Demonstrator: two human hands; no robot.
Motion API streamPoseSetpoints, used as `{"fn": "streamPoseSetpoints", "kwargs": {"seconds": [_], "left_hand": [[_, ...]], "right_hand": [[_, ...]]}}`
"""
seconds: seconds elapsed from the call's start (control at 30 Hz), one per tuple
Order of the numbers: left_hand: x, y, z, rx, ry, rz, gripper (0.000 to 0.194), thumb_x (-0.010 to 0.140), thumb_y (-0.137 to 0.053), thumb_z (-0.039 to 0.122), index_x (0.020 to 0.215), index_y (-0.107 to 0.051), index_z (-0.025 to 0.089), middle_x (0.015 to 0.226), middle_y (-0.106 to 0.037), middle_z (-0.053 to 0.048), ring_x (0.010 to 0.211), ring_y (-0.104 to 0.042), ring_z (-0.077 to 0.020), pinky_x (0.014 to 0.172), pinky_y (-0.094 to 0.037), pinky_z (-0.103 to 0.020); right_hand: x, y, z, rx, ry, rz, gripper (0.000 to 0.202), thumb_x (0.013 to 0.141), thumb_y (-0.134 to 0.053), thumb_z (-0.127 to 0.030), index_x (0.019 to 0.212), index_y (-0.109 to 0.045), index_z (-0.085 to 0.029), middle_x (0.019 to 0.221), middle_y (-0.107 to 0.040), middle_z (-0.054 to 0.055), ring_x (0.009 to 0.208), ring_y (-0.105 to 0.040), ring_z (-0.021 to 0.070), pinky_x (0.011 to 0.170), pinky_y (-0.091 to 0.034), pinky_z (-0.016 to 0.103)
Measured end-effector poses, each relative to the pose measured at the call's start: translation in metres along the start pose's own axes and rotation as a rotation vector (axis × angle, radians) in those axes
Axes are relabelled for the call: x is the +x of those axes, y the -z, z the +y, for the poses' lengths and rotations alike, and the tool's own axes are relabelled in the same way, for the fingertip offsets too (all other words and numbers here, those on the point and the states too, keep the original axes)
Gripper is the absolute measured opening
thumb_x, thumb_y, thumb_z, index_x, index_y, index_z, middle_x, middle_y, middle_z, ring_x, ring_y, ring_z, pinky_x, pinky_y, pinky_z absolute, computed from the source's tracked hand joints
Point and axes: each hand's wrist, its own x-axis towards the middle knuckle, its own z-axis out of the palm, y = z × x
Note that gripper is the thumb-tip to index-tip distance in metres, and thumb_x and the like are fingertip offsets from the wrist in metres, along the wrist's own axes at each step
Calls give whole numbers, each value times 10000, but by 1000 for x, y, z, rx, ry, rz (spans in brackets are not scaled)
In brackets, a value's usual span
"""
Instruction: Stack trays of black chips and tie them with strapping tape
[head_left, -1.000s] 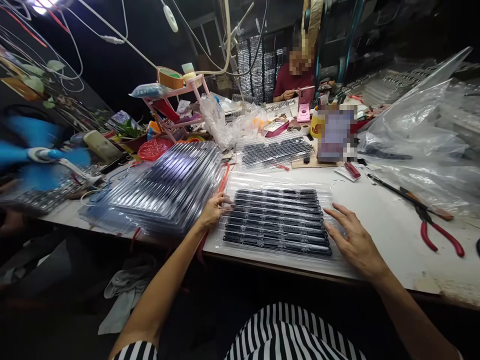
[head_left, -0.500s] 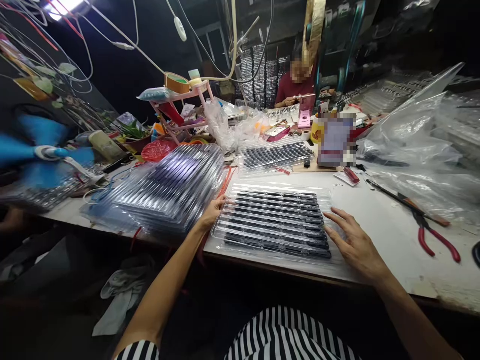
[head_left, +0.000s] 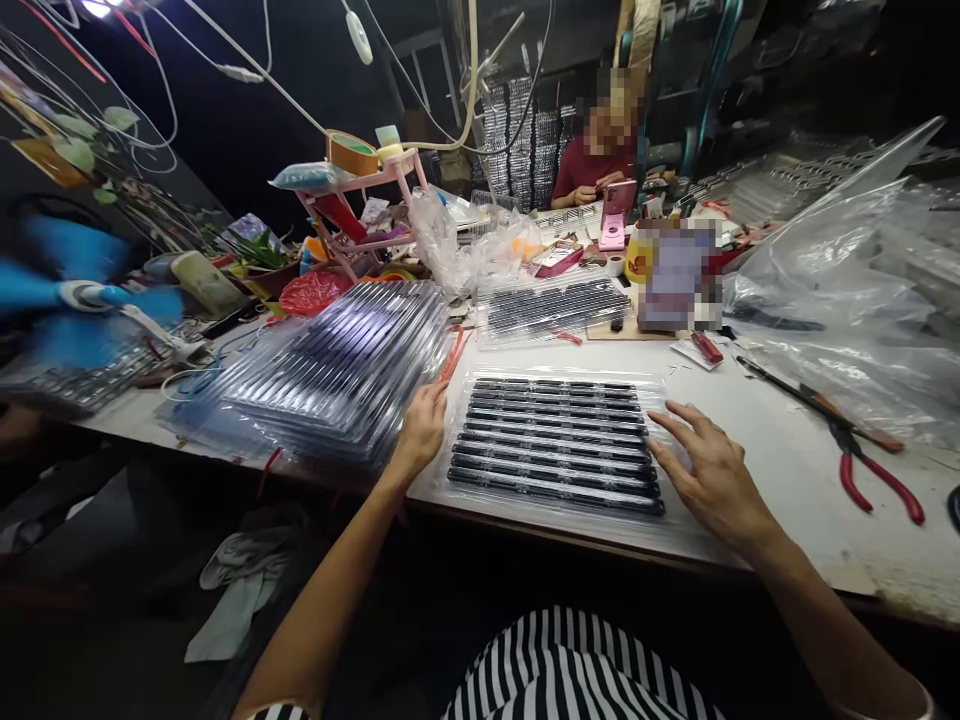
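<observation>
A clear plastic tray (head_left: 555, 445) with rows of black strips lies flat near the table's front edge. My left hand (head_left: 421, 432) is at the tray's left side, its fingers pressed together; whatever they hold, if anything, is too small to make out. On the tray's right edge rests my right hand (head_left: 705, 470), fingers spread and holding nothing. Left of the tray sits a tall stack of clear plastic trays (head_left: 337, 370). Behind it, another clear tray (head_left: 551, 308) holds dark strips.
Red-handled pliers (head_left: 847, 460) lie at the right, near clear plastic bags (head_left: 847, 300). A blue fan (head_left: 82, 295) spins at the far left. A pink rack (head_left: 352, 180) stands behind the stack. Across the table sits a person (head_left: 592, 165) in a dark red shirt.
The tray's left side looks lower and the tray now lies flat. My left hand has shifted slightly and its fingers have drawn up. My right hand has barely moved.
</observation>
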Motion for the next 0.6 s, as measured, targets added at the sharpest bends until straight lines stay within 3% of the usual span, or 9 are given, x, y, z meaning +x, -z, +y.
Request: {"fn": "streamPoseSetpoints", "kwargs": {"seconds": [0.1,0.2,0.27,0.47,0.6], "left_hand": [[-7,-14,21,306,-113,-137,438,850,-487,311,1266,-517,177,1428,-388,-80,1370,-192,-270,1111,-134,-456],[-15,-25,34,718,-141,-338,500,919,-357,332,1380,-362,139,1479,-281,-87,1379,-166,-271,1104,-146,-470],[-18,-28,36,851,-131,-389,513,943,-281,343,1409,-298,130,1496,-222,-87,1376,-184,-258,1103,-161,-458],[-20,-29,33,887,-96,-419,544,948,-236,348,1434,-216,106,1512,-146,-77,1391,-123,-229,1113,-130,-448],[-23,-34,24,810,-63,-345,555,945,-232,385,1445,-197,146,1516,-141,-57,1392,-107,-247,1107,-142,-475]], "right_hand": [[9,-7,-6,-132,171,-12,491,958,-249,-445,1174,-578,-151,1309,-489,152,1265,-374,327,964,-336,563],[14,-17,-10,-222,331,-107,520,963,-242,-456,1233,-548,-135,1357,-440,170,1285,-344,329,987,-316,547],[14,-21,-11,-253,389,-156,530,962,-251,-453,1282,-508,-118,1384,-401,183,1298,-323,329,991,-326,520],[9,-26,-14,-314,400,-201,533,963,-268,-426,1305,-479,-75,1421,-325,216,1345,-206,336,1012,-298,507],[12,-27,-14,-310,408,-251,556,955,-298,-436,1334,-437,-54,1438,-272,238,1356,-162,340,1029,-267,514]]}}
